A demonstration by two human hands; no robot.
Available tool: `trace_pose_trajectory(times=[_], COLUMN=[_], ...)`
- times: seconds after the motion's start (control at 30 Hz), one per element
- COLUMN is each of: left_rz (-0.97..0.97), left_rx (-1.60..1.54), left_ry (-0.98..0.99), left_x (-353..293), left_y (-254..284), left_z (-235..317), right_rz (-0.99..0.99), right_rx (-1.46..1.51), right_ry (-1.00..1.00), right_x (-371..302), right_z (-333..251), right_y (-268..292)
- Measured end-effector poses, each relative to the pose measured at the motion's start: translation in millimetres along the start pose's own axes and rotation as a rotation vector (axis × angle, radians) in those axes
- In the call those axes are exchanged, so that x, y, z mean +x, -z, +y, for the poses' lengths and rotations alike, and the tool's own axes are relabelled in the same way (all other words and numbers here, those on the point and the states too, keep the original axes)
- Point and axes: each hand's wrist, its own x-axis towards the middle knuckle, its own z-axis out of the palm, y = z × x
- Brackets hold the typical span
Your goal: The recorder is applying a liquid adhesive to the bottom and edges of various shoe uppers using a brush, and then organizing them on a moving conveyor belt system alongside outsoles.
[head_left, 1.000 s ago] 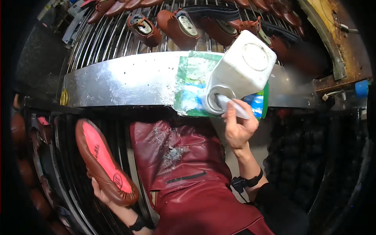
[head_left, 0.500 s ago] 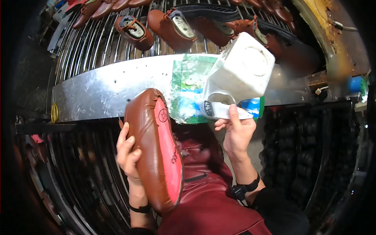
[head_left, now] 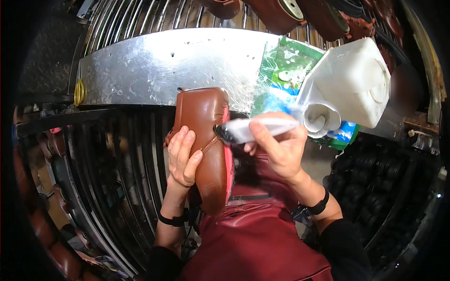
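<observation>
A brown leather shoe point(head_left: 210, 175) stands on end over my lap, its toe low and its heel near the bench edge. My left hand point(head_left: 181, 158) grips it along its left side. Only a narrow strip of its pink underside shows on the right. In my right hand point(head_left: 283, 152) is a brush with a white handle point(head_left: 251, 130), held between thumb and fingers. Its dark bristles are at the shoe's right side, by the stitched seam, and seem to touch it. A white plastic jug point(head_left: 347, 82) lies tilted on the bench, its cut opening toward my right hand.
A scuffed metal bench top point(head_left: 159, 65) runs across ahead of me, with a green and blue sheet point(head_left: 293, 61) under the jug. Beyond it, several brown shoes point(head_left: 269, 16) rest on a rack of metal bars point(head_left: 126, 18). Dark racks point(head_left: 126, 164) stand on the left.
The brush has moved left from the jug's opening to the shoe. The shoe has turned, so its brown side faces up and less pink shows. The whole view has shifted.
</observation>
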Motion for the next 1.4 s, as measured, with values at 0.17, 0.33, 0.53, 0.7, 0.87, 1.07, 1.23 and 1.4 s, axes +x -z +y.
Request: trace_pose_trajectory(times=[0.17, 0.33, 0.53, 0.7, 0.87, 1.07, 1.23, 1.4], left_rz=[0.031, 0.064, 0.106, 0.135, 0.137, 0.095, 0.082, 0.027], left_rx=[0.0, -0.028, -0.027, -0.017, 0.034, 0.073, 0.074, 0.073], left_ry=[-0.005, 0.004, -0.019, -0.038, -0.005, 0.031, 0.066, 0.156], left_x=[0, 1, 14, 21, 25, 39, 49, 62], left_y=[2, 0, -2, -1, -1, 5, 10, 14], left_z=[1, 0, -4, -4, 7, 18, 23, 30], right_rz=[0.026, -0.003, -0.166, -0.579, -0.632, -0.172, -0.2, -0.099], right_rx=[-0.16, -0.088, -0.187, -0.334, -0.345, -0.115, -0.213, -0.051], right_ry=[0.075, -0.028, -0.057, 0.426, 0.353, 0.107, 0.047, 0.019], right_x=[73, 61, -31, -78, -101, -70, -67, -49], right_z=[2, -3, -31, -48, -60, -71, -80, -81], right_y=[-6, -3, 4, 6, 10, 8, 12, 1])
